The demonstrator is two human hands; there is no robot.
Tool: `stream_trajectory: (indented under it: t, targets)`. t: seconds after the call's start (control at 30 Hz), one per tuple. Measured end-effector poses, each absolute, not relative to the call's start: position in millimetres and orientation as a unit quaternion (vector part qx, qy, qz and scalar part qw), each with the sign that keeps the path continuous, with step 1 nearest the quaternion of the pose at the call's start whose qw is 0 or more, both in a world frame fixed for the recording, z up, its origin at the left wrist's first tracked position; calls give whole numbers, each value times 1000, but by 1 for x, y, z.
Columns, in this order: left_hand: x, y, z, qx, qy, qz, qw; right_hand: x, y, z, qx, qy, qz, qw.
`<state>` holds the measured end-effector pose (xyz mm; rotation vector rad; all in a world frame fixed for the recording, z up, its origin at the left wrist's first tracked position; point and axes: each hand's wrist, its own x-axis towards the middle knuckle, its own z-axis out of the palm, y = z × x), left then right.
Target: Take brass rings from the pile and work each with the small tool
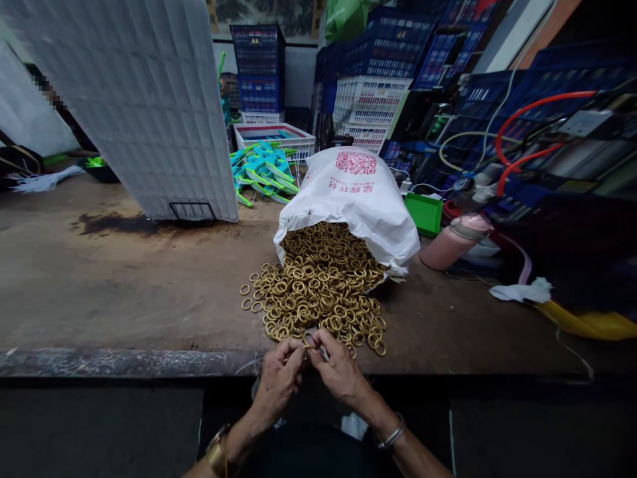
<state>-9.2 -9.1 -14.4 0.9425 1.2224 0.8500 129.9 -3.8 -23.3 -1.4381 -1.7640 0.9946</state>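
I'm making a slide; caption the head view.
Left hand and right hand pinch a brassy ring before a ring heap spilling from a white sack.

The white sack (pixel 391 212), toward the tabletop's (pixel 149 285) far edge, bears red, upside-down print: a QR code (pixel 356 162), large characters 星辉环材 (pixel 353 188), and a smaller line too small to read surely.

looking dim overall, brightening softly on the white sack (pixel 355 196) beyond the right hand (pixel 339 370), sinking near black below the left hand (pixel 277 377), stretching and smearing far right of both, breaking into coarse pixel blocks far up and left.
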Motion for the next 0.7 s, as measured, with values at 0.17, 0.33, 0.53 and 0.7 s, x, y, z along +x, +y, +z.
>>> stream_trajectory:
  t: [0.17, 0.33, 0.53, 0.7]
  targets:
    - [-11, -12, -16, 459, 506, 418, 599, 128, -3, -20, -532, -598, 492, 343]
    - [-12, -13, -15, 434, 485, 375, 660, 126, -1, -19, -545, -592, 475, 356]
    - [-10, -15, -11, 348, 413, 360, 761, 128, -1, -20, -530, -582, 496, 366]
    - [-11, -15, -14, 345, 427, 386, 741, 134, -3, -20, -584, -653, 372, 307]
